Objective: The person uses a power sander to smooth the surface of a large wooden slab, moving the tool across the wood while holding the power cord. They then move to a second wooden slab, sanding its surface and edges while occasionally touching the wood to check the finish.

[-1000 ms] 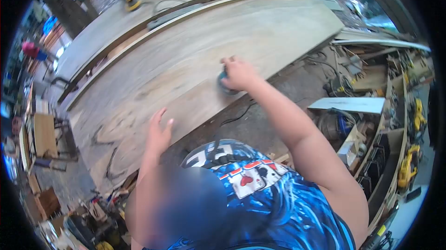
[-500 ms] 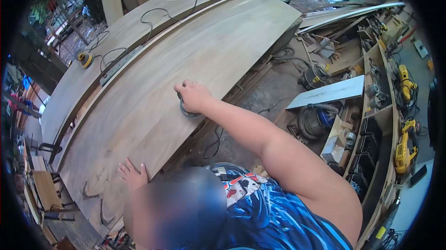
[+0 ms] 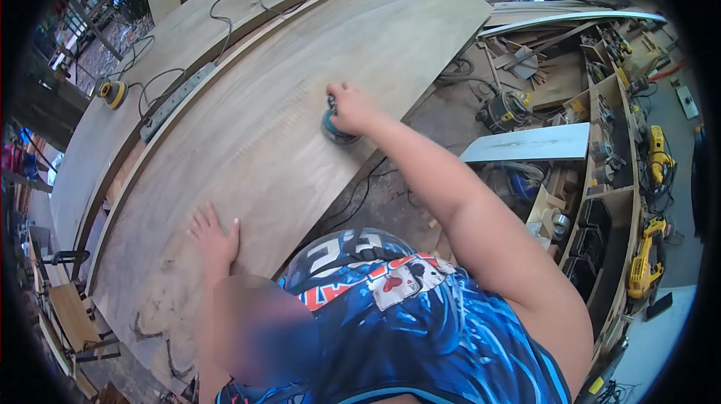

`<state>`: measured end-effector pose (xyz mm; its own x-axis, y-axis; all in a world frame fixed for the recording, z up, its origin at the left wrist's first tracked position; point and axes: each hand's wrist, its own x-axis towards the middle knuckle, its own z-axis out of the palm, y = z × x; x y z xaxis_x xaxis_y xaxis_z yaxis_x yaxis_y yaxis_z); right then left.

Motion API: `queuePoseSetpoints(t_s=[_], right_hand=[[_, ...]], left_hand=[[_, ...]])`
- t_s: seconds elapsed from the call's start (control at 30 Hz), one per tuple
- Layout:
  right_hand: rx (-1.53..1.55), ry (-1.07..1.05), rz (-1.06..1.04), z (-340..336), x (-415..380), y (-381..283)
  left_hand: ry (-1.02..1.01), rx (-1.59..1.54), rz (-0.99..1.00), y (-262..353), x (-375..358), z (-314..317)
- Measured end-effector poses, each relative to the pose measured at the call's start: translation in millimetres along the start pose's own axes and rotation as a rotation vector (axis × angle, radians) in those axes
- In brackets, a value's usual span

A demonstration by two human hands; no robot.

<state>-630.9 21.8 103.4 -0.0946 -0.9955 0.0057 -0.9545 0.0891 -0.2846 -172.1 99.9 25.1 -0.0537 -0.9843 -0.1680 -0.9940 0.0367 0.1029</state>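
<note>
My right hand is wrapped round the top of a teal and dark orbital sander. The sander's base rests on a large wooden panel, near its edge closest to my body. Flat on the same panel, lower left, lies my left hand with its fingers spread and nothing in it. Pale sanding marks and darker stains show on the wood between and around the hands.
A second panel lies beyond, carrying a yellow sander, a power strip and cords. To the right stand a shop vacuum, a white board and shelving with a yellow power tool. Clamps sit at left.
My right hand has moved with the sander up and to the right in view. My left hand stays flat on the panel, and the camera view has shifted slightly.
</note>
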Motion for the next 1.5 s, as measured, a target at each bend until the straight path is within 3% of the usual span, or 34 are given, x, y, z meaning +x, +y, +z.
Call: queuePoseSetpoints(t_s=[0.23, 0.33, 0.63, 0.73, 0.97, 1.23, 1.5], right_hand=[[-0.010, 0.057, 0.109, -28, 41, 43], [-0.036, 0.056, 0.162, -37, 57, 69], [-0.055, 0.022, 0.192, -71, 109, 188], [-0.045, 0.030, 0.148, -94, 131, 236], [-0.073, 0.012, 0.022, -118, 168, 338], [-0.140, 0.022, 0.141, -152, 212, 415], [-0.150, 0.060, 0.307, -167, 239, 495]], left_hand=[[-0.026, 0.018, 0.267, 49, 82, -7], [-0.052, 0.043, 0.255, 74, 104, -9], [0.075, -0.018, 0.027, 106, 130, 40], [0.065, 0.049, -0.210, 150, 127, 40], [0.067, 0.061, -0.355, 244, 119, 49], [0.037, -0.018, -0.232, 318, 125, 48], [-0.097, 0.035, 0.129, 417, 188, 8]])
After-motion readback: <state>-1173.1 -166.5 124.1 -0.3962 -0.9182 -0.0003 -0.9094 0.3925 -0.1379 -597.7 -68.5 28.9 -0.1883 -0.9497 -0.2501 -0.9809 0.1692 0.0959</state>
